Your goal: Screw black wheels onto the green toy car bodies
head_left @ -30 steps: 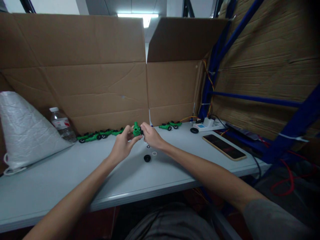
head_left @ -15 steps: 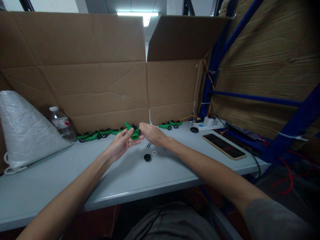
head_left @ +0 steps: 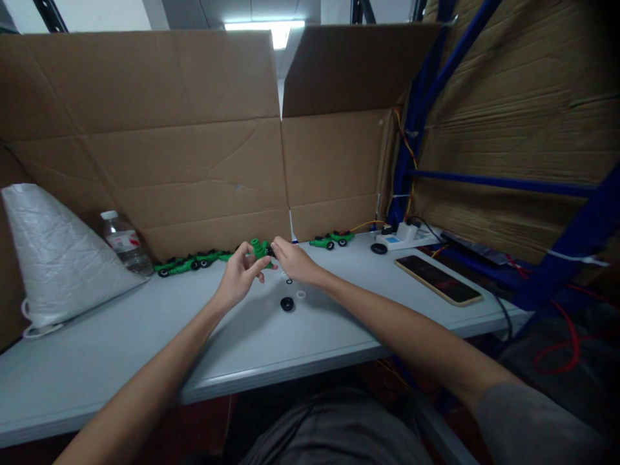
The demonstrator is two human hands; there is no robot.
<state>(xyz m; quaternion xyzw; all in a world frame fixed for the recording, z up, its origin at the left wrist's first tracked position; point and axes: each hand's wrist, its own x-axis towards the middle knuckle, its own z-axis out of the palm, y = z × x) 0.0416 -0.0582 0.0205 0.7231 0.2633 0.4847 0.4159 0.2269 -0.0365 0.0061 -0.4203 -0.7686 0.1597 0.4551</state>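
Note:
My left hand (head_left: 238,274) grips a green plastic part (head_left: 260,248) between thumb and fingers, above the table. My right hand (head_left: 295,263) is closed at the right end of that part, its fingertips by a small black piece (head_left: 271,251); what they pinch is too small to make out. Below the hands, a black ring-shaped piece (head_left: 287,304), a white ring (head_left: 301,294) and a small dark ring (head_left: 289,281) lie on the table.
Green assemblies with black wheels line the back, at left (head_left: 177,266) and right (head_left: 332,240). A bottle (head_left: 124,242) and silvery bag (head_left: 68,258) stand left. A phone (head_left: 438,279), power strip (head_left: 411,237) and black disc (head_left: 378,248) lie right. Cardboard (head_left: 194,161) walls the back.
The green part has turned in my left hand, whose fingers have curled more tightly around it. My right hand remains at its right end. The view has shifted slightly.

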